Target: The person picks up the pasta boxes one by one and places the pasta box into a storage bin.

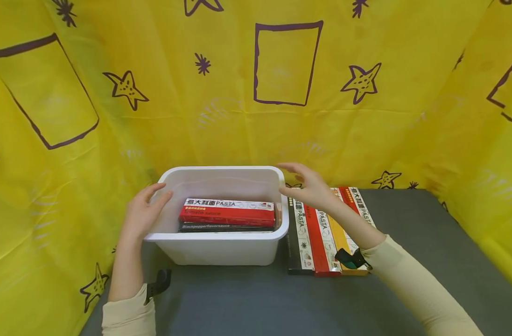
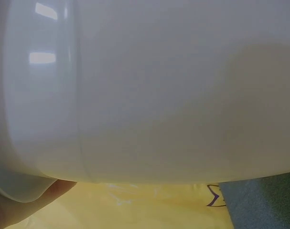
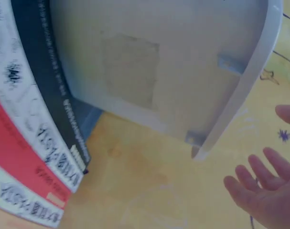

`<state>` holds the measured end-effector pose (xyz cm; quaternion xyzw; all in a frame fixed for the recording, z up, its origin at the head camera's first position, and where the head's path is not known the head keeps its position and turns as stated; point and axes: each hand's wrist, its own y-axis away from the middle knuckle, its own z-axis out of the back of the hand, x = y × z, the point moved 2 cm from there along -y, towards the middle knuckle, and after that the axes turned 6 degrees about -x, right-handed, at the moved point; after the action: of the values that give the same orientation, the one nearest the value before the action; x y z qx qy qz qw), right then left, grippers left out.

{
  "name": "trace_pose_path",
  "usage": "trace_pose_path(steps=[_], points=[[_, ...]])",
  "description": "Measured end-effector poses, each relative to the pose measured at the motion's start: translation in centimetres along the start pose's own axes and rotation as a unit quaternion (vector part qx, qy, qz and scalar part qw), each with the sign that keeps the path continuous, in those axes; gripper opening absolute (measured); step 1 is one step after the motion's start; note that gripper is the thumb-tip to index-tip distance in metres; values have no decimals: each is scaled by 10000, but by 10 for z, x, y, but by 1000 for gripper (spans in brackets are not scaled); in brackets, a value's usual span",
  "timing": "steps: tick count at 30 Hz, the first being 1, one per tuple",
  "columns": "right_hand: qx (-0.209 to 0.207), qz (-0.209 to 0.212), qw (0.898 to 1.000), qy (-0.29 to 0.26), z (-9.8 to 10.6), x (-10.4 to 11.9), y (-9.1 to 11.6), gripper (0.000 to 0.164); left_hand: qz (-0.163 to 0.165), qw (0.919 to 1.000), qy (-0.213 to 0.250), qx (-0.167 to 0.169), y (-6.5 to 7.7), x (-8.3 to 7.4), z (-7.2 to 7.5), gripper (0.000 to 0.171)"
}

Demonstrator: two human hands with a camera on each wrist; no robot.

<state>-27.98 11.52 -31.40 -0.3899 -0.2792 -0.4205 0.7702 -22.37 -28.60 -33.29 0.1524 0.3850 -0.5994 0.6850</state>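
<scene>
A white plastic bin (image 1: 218, 249) stands on the dark grey table with pasta boxes inside. On top lies a red "Tomato sauce" pasta box (image 1: 228, 215), over a black "Blackpepper" pasta box (image 1: 205, 227). My left hand (image 1: 143, 212) is at the bin's left rim, fingers loosely bent, thumb reaching over the rim. In the left wrist view the bin's outer wall (image 2: 159, 86) fills most of the picture. My right hand (image 1: 312, 189) is beside the right rim, thumb and fingers spread. The right wrist view shows its fingers (image 3: 245, 191) apart from the bin, holding nothing.
Right of the bin, a row of pasta boxes lies flat: a black box (image 1: 295, 252), a red box (image 1: 319, 247), a yellow box (image 1: 340, 238) and another red one, partly under my right forearm. A yellow patterned cloth (image 1: 239, 130) hangs behind and at both sides.
</scene>
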Motion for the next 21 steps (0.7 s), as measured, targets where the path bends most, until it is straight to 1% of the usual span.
trace_pose_path(steps=[2, 8, 13, 18, 21], points=[[-8, -209, 9995, -225, 7, -6, 10, 62, 21, 10000, -3, -1, 0, 0, 1, 65], [-114, -827, 9957, -392, 25, -29, 43, 68, 40, 10000, -17, -13, 0, 0, 1, 65], [-204, -1064, 9931, -450, 33, -44, 66, 69, 65, 10000, 4, -20, 0, 0, 1, 64], [-343, -1319, 9898, -422, 41, -51, 88, 70, -8, 10000, -24, -73, 0, 1, 1, 63], [-414, -1423, 9885, -313, 46, -57, 101, 74, -33, 10000, -34, -64, -1, 1, 0, 64]])
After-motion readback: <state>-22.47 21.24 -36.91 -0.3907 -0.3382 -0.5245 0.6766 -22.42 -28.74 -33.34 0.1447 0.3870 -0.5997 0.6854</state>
